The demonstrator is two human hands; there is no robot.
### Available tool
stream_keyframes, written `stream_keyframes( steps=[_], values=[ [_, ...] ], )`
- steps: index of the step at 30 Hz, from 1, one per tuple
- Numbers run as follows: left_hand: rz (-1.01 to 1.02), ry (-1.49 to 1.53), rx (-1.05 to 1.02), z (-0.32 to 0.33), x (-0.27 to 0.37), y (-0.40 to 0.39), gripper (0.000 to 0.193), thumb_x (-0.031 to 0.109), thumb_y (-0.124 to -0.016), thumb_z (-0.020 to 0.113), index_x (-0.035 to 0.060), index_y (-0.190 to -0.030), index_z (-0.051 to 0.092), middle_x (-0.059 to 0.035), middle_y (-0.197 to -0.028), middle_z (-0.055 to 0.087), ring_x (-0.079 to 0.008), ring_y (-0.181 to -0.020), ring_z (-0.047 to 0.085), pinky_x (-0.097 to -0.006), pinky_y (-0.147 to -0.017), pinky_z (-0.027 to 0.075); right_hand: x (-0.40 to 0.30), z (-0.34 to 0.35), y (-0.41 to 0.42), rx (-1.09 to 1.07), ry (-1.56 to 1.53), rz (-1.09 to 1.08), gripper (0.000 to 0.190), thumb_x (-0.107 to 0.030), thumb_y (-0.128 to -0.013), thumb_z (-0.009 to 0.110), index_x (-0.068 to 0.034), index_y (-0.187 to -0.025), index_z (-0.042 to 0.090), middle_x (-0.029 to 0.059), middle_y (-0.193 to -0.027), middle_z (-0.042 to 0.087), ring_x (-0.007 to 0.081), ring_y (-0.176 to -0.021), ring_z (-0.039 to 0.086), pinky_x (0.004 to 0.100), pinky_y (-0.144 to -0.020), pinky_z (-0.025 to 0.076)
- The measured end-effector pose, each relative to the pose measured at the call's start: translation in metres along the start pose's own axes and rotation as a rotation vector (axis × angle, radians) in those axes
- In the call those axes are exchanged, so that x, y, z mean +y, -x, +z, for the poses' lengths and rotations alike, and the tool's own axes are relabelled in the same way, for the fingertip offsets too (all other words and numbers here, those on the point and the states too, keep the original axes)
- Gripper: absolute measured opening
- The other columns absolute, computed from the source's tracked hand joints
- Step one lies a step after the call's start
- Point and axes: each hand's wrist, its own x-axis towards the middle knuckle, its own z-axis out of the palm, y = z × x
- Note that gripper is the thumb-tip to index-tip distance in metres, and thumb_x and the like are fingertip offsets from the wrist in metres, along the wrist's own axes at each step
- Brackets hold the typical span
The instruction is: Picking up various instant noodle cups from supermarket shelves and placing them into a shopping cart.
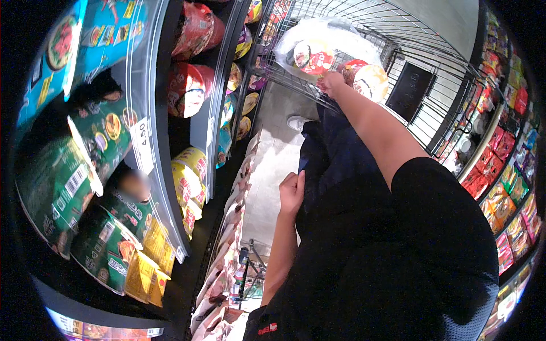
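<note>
My right hand [331, 84] reaches to the near side of a wire shopping cart [292, 83], its fingers curled. Just beyond it, a red-patterned instant noodle tub [315, 57] lies in the cart, against a clear plastic bag [328, 27]. Beside my wrist is another noodle tub [371, 83] with a pale lid. Whether my fingers grip the first tub or the cart's wire is not clear. My left hand [292, 192] hangs low beside my dark clothing with its fingers curled in, and nothing shows in it.
On the left, shelves hold green noodle tubs [55, 192], red tubs [187, 89] and yellow tubs [187, 181]. A price tag [143, 140] sits on a shelf edge. Packets [499, 149] fill the right-hand shelves. A shoe [297, 123] stands on the grey floor [273, 157].
</note>
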Motion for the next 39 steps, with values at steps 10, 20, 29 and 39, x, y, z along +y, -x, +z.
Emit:
stream_keyframes(
  steps=[10,20,29,39],
  values=[
    [0.127,0.082,0.029,0.017,0.011,0.004,0.036,0.016,-0.095,0.056,-0.0038,-0.066,0.049,-0.0152,-0.062,0.046,-0.0293,-0.054,0.045,-0.0374,-0.053,0.038,-0.073,0.001,0.032,0.074,0.410,-0.601,0.010,-0.004,-0.089,0.050,0.001,-0.094,0.057,0.0122,-0.072,0.062,0.0196,-0.056,0.062,0.0334,-0.049,0.052],
    [0.178,0.313,0.130,-0.035,0.049,-0.013,0.025,0.021,-0.098,0.051,-0.0001,-0.089,0.058,-0.0056,-0.085,0.061,-0.0126,-0.079,0.057,-0.0285,-0.069,0.046,-0.095,-0.018,0.274,-0.241,0.642,-1.140,0.010,-0.005,-0.081,0.064,-0.006,-0.075,0.056,0.0026,-0.065,0.058,0.0099,-0.058,0.057,0.0240,-0.054,0.045],
    [0.475,1.100,-0.028,-0.098,0.196,0.010,0.091,0.040,-0.085,0.065,0.0053,-0.150,0.011,-0.0140,-0.145,0.033,-0.0240,-0.130,0.040,-0.0379,-0.108,0.033,-0.127,-0.019,0.451,-0.846,0.670,-0.904,0.013,0.005,-0.075,0.057,-0.005,-0.073,0.049,-0.0018,-0.067,0.049,0.0053,-0.057,0.048,0.0215,-0.051,0.037],
    [0.546,0.969,0.097,-0.097,0.208,0.052,0.092,0.008,-0.080,0.068,0.0040,-0.150,0.009,-0.0140,-0.143,0.037,-0.0225,-0.127,0.043,-0.0375,-0.106,0.036,-0.110,-0.010,0.457,-0.879,0.557,-1.033,0.010,-0.005,-0.090,0.060,-0.007,-0.082,0.053,-0.0084,-0.071,0.047,-0.0003,-0.064,0.041,0.0185,-0.055,0.034]
  ],
)
